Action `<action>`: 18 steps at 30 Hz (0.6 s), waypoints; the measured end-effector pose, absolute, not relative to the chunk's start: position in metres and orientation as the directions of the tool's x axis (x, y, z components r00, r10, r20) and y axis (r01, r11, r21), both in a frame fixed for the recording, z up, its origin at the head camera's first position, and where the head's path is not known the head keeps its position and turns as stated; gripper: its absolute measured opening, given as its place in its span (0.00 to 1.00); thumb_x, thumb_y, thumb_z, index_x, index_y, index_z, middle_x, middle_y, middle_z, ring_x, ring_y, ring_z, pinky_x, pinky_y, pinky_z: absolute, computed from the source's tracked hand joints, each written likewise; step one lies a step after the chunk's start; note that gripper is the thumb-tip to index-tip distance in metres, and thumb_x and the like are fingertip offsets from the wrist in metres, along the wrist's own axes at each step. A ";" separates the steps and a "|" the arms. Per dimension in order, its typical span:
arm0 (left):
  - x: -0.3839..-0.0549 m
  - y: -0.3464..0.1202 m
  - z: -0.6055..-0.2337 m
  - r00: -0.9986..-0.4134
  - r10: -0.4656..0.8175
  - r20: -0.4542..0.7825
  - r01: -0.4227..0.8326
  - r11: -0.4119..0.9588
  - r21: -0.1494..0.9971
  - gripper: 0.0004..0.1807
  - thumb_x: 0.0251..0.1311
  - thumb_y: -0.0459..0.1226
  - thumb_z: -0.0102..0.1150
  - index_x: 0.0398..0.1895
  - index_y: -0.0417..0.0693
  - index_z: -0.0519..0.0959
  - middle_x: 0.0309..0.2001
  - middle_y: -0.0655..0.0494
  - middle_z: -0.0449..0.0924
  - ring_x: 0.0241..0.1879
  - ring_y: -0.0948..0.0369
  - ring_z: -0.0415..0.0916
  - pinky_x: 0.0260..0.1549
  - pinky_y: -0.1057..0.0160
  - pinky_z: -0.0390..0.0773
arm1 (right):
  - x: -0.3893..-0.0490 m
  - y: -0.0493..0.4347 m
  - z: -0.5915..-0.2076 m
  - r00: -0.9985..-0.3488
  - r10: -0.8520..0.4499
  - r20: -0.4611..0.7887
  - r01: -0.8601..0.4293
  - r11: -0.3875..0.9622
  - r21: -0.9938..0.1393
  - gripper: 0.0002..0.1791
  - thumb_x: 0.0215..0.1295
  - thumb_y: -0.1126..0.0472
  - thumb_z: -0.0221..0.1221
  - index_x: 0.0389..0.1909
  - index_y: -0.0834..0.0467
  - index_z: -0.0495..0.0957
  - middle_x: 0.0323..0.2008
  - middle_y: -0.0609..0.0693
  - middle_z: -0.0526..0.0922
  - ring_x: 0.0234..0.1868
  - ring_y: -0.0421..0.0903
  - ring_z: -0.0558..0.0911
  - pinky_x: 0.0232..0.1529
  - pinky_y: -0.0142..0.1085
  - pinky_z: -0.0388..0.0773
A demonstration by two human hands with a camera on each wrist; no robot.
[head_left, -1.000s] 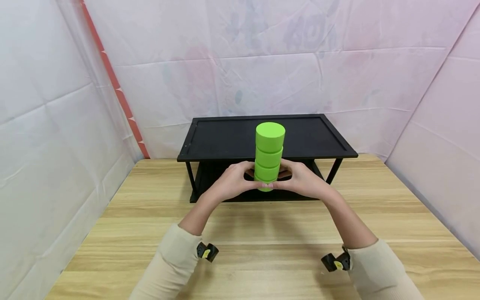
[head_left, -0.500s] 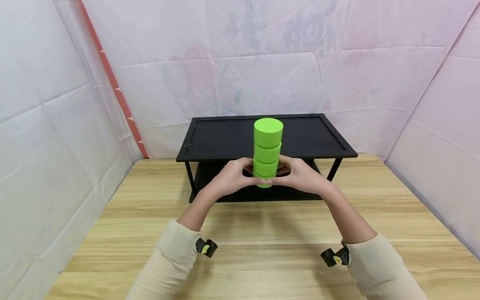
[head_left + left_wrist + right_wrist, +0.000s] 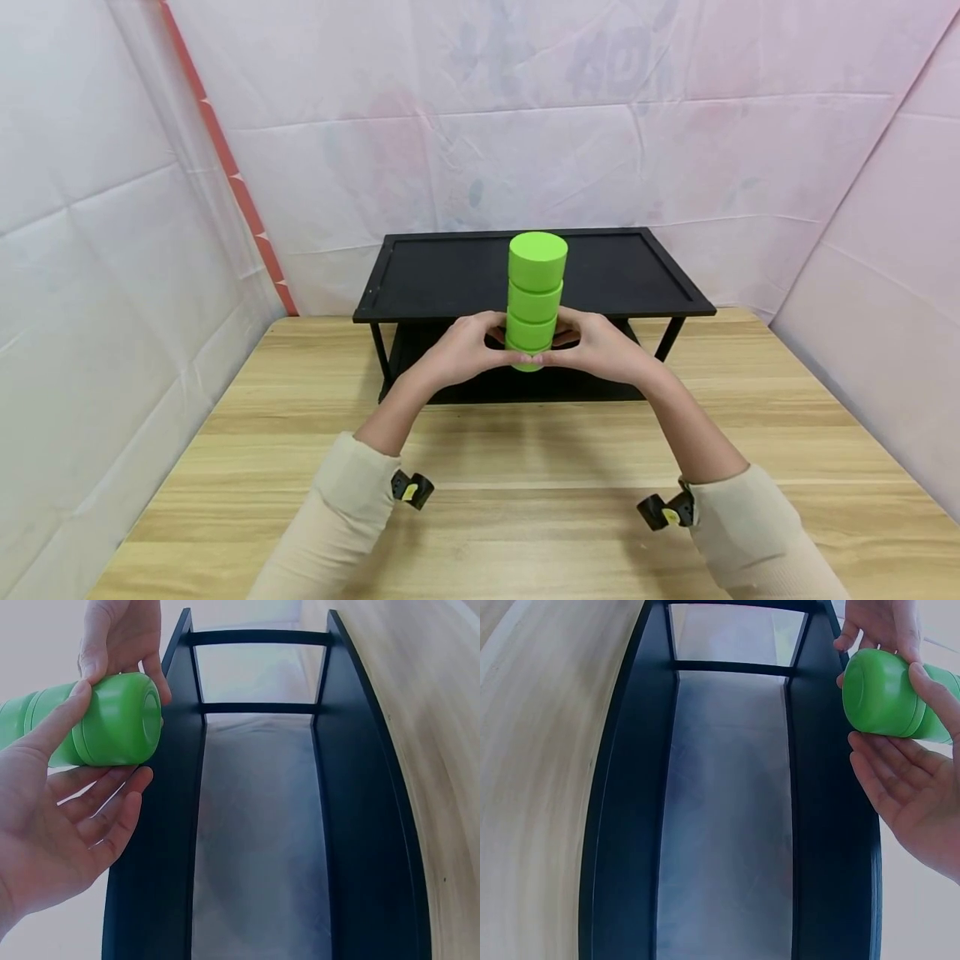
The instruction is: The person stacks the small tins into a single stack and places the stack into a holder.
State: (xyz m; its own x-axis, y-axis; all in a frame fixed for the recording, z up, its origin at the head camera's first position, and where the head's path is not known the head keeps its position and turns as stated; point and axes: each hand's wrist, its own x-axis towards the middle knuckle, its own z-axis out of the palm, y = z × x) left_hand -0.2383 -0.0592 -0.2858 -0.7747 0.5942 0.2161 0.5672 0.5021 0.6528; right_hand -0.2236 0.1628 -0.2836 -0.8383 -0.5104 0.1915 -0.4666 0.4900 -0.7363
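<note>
A bright green bottle-like cylinder (image 3: 535, 292) stands upright in the air, ringed by several grooves and broadest at its flat top. Both hands hold its lower part. My left hand (image 3: 468, 350) grips from the left, and my right hand (image 3: 592, 350) from the right. The thumbs meet at the front near its base; the other fingers reach behind and are partly hidden in the head view. In the left wrist view, the base of the cylinder (image 3: 124, 720) shows a shallow round recess. The right wrist view has the same cylinder (image 3: 885, 694) between thumb and fingers.
Behind the hands, a black two-tier rack (image 3: 450, 279) stands on the wooden table (image 3: 510, 517); the cylinder overlaps its front edge in the head view. White sheeting (image 3: 315, 183) walls the back and sides. Each wrist carries a small black camera (image 3: 412, 490).
Both hands have raised the green cylinder slightly over the last second, with a slight drift left. The grip looks the same, and the rack has not moved.
</note>
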 end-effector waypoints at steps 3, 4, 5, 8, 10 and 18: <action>-0.239 -0.060 -0.285 -0.777 0.594 0.211 0.563 0.503 0.656 0.27 0.51 0.48 0.66 0.54 0.50 0.74 0.46 0.61 0.75 0.43 0.66 0.72 0.41 0.66 0.74 | -0.224 0.162 -0.282 -0.839 -0.510 0.189 -0.465 0.492 -0.736 0.31 0.52 0.51 0.67 0.56 0.56 0.70 0.45 0.50 0.78 0.45 0.46 0.78 0.44 0.43 0.76; -0.239 -0.060 -0.284 -0.777 0.593 0.208 0.561 0.505 0.656 0.27 0.51 0.48 0.66 0.54 0.49 0.74 0.46 0.61 0.75 0.43 0.66 0.72 0.41 0.65 0.74 | -0.224 0.162 -0.282 -0.840 -0.510 0.188 -0.464 0.492 -0.737 0.31 0.52 0.50 0.67 0.56 0.56 0.70 0.45 0.50 0.78 0.45 0.46 0.78 0.44 0.43 0.76; -0.239 -0.060 -0.284 -0.779 0.593 0.206 0.560 0.507 0.656 0.27 0.51 0.48 0.66 0.54 0.49 0.74 0.46 0.61 0.75 0.43 0.66 0.73 0.41 0.65 0.74 | -0.225 0.161 -0.282 -0.839 -0.511 0.188 -0.465 0.493 -0.735 0.31 0.52 0.50 0.67 0.56 0.56 0.70 0.45 0.50 0.78 0.45 0.46 0.78 0.44 0.43 0.75; -0.239 -0.061 -0.283 -0.778 0.595 0.204 0.559 0.506 0.657 0.27 0.51 0.48 0.66 0.54 0.49 0.73 0.46 0.60 0.75 0.43 0.65 0.73 0.40 0.65 0.74 | -0.225 0.161 -0.281 -0.838 -0.512 0.191 -0.469 0.496 -0.730 0.31 0.52 0.50 0.67 0.55 0.56 0.70 0.45 0.50 0.78 0.45 0.46 0.78 0.44 0.43 0.75; -0.240 -0.061 -0.282 -0.777 0.595 0.205 0.560 0.506 0.655 0.27 0.51 0.48 0.66 0.54 0.49 0.73 0.46 0.60 0.75 0.43 0.65 0.73 0.41 0.65 0.74 | -0.226 0.161 -0.281 -0.837 -0.512 0.193 -0.472 0.497 -0.728 0.30 0.52 0.51 0.67 0.55 0.56 0.70 0.44 0.50 0.78 0.45 0.46 0.78 0.44 0.43 0.76; -0.242 -0.059 -0.280 -0.777 0.596 0.202 0.559 0.506 0.657 0.27 0.51 0.47 0.66 0.54 0.48 0.74 0.44 0.59 0.76 0.44 0.62 0.74 0.41 0.64 0.75 | -0.228 0.163 -0.279 -0.828 -0.522 0.205 -0.493 0.504 -0.709 0.31 0.53 0.51 0.67 0.57 0.57 0.70 0.45 0.50 0.77 0.45 0.46 0.78 0.44 0.42 0.76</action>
